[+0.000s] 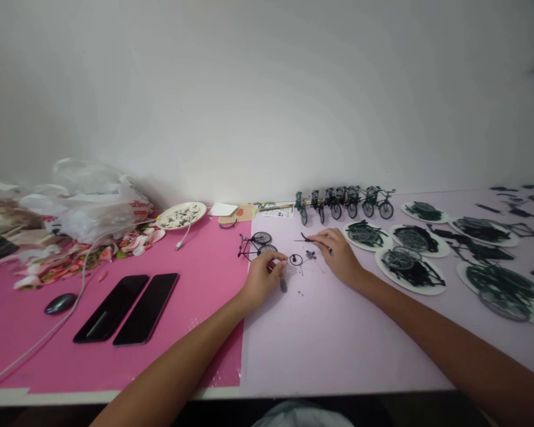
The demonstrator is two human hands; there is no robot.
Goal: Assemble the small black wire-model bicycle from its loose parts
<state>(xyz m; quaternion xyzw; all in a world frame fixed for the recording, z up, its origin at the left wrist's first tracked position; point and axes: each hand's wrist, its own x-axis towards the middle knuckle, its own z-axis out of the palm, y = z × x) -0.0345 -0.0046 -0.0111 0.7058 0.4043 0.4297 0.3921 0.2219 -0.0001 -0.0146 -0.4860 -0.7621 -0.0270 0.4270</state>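
My left hand (pixel 263 275) is closed in a pinch at the left edge of a small black ring-shaped part (pixel 296 260). Between the fingertips of my right hand (pixel 339 255) is a thin dark curved piece (pixel 309 239), its tip pointing left. Beyond my left hand lies a miniature black bicycle (pixel 253 244) on its side, partly covered by the fingers. A small dark crank-like part (pixel 310 254) lies between my hands. Under my left hand a short dark flat piece (pixel 283 286) shows, and tiny bits (pixel 300 293) lie nearer to me.
Several assembled miniature bicycles (pixel 336 204) stand along the wall. At right, white plates (pixel 440 289) hold dark bicycle parts. Two black phones (pixel 146 309), a mouse (pixel 60 303) and a white cable (pixel 83 279) lie left, near a plastic bag (pixel 89 204) and a plate of small pieces (pixel 161 220).
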